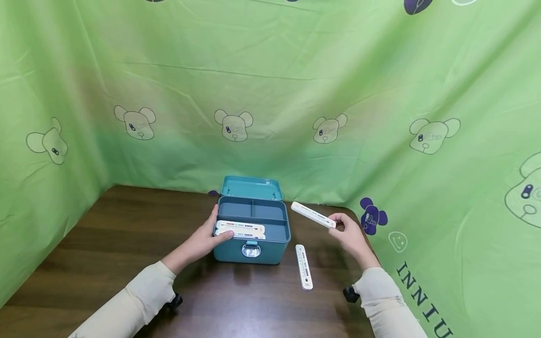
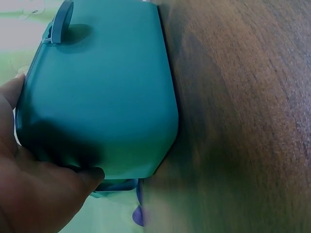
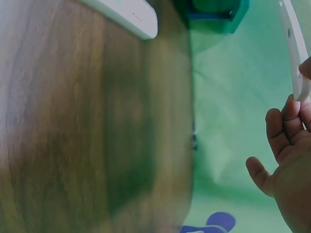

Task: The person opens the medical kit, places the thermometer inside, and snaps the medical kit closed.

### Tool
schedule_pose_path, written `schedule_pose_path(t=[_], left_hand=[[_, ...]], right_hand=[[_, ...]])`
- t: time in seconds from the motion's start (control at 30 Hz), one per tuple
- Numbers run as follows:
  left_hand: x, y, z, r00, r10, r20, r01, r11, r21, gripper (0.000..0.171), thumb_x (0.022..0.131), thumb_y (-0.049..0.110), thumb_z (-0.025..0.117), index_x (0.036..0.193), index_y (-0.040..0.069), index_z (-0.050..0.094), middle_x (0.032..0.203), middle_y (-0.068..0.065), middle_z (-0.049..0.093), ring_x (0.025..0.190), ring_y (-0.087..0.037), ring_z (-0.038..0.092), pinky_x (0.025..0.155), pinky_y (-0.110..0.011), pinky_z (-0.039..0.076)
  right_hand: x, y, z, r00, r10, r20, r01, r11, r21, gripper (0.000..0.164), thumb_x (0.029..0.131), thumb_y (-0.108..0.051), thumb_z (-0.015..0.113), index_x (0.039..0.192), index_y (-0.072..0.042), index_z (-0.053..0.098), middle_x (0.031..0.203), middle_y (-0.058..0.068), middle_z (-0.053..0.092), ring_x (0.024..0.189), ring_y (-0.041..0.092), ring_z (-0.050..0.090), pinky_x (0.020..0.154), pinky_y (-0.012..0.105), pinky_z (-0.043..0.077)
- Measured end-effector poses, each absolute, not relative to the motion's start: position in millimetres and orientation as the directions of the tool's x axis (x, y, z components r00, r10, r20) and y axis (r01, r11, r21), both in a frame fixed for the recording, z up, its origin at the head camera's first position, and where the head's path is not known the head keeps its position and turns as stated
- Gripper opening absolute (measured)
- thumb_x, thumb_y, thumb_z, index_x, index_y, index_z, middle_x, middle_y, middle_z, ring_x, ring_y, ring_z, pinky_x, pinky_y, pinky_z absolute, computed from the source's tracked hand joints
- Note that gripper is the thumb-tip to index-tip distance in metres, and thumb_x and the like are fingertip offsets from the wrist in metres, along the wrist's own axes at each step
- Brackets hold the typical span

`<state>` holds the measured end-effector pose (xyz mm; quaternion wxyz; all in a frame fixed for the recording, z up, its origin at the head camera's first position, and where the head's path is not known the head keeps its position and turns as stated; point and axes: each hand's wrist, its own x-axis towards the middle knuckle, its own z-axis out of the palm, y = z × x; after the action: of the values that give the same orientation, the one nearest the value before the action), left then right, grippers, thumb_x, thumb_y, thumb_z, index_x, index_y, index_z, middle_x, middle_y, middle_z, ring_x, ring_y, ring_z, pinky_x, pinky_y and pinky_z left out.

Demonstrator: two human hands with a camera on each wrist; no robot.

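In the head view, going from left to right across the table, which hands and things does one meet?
Left hand → teal box → white strip lying on the table → right hand, which holds another white strip.

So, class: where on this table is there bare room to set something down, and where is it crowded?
Bare wood lies left of the teal box, out to the table's left edge, and in front of it. Crowded: the box's front compartment, holding white strips, and the right side, with a strip by the right hand.

Perhaps a studio — green backdrop [image 1: 270, 70]
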<state>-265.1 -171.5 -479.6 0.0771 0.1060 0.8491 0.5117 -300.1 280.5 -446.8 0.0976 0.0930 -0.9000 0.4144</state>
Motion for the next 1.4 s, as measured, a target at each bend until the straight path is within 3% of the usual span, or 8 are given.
schedule_pose_path(t=[0.17, 0.4, 0.97, 1.2, 1.4], left_hand=[[-266, -173, -480, -0.967, 0.251, -0.031, 0.088, 0.449, 0.889, 0.116, 0.091, 0.067, 0.065, 0.165, 0.021, -0.012, 0.173, -0.01, 0.001, 0.158, -0.035, 0.011, 0.123, -0.062, 0.02], [-266, -176, -482, -0.967, 0.254, -0.028, 0.09, 0.442, 0.892, 0.116, 0.091, 0.065, 0.066, 0.165, 0.02, -0.012, 0.173, -0.011, 0.002, 0.157, -0.036, 0.012, 0.123, -0.062, 0.018], [-259, -176, -480, -0.969, 0.241, -0.053, 0.06, 0.436, 0.898, 0.116, 0.091, 0.064, 0.067, 0.165, 0.022, -0.011, 0.173, -0.011, 0.005, 0.157, -0.037, 0.014, 0.122, -0.064, 0.02], [-260, -175, -476, -0.97, 0.239, -0.041, 0.068, 0.428, 0.901, 0.117, 0.089, 0.065, 0.068, 0.165, 0.022, -0.01, 0.173, -0.011, 0.006, 0.157, -0.037, 0.014, 0.122, -0.064, 0.02], [-262, -171, -477, -0.967, 0.251, -0.035, 0.079, 0.43, 0.899, 0.114, 0.092, 0.063, 0.066, 0.165, 0.021, -0.011, 0.173, -0.012, 0.004, 0.157, -0.037, 0.012, 0.122, -0.063, 0.019]], right_hand=[[-294, 266, -438, -0.954, -0.142, 0.265, -0.291, 0.648, -0.704, 0.033, 0.082, 0.002, 0.066, 0.115, -0.001, 0.063, 0.109, 0.012, 0.063, 0.099, 0.018, 0.056, 0.088, 0.019, 0.042], [-287, 245, -428, -0.931, -0.252, 0.263, -0.364, 0.646, -0.671, 0.034, 0.078, 0.0, 0.068, 0.111, -0.006, 0.065, 0.109, 0.008, 0.066, 0.104, 0.021, 0.056, 0.096, 0.032, 0.043], [-283, 207, -430, -0.88, -0.4, 0.258, -0.471, 0.657, -0.588, 0.033, 0.076, -0.003, 0.07, 0.106, -0.017, 0.066, 0.101, -0.005, 0.064, 0.099, 0.017, 0.058, 0.092, 0.038, 0.046], [-288, 195, -417, -0.85, -0.46, 0.258, -0.525, 0.696, -0.49, 0.031, 0.077, -0.008, 0.073, 0.103, -0.022, 0.067, 0.1, -0.008, 0.062, 0.103, 0.024, 0.059, 0.102, 0.048, 0.033], [-289, 190, -410, -0.83, -0.512, 0.222, -0.552, 0.695, -0.46, 0.028, 0.079, -0.008, 0.074, 0.102, -0.022, 0.067, 0.102, -0.01, 0.064, 0.105, 0.026, 0.06, 0.103, 0.05, 0.033]])
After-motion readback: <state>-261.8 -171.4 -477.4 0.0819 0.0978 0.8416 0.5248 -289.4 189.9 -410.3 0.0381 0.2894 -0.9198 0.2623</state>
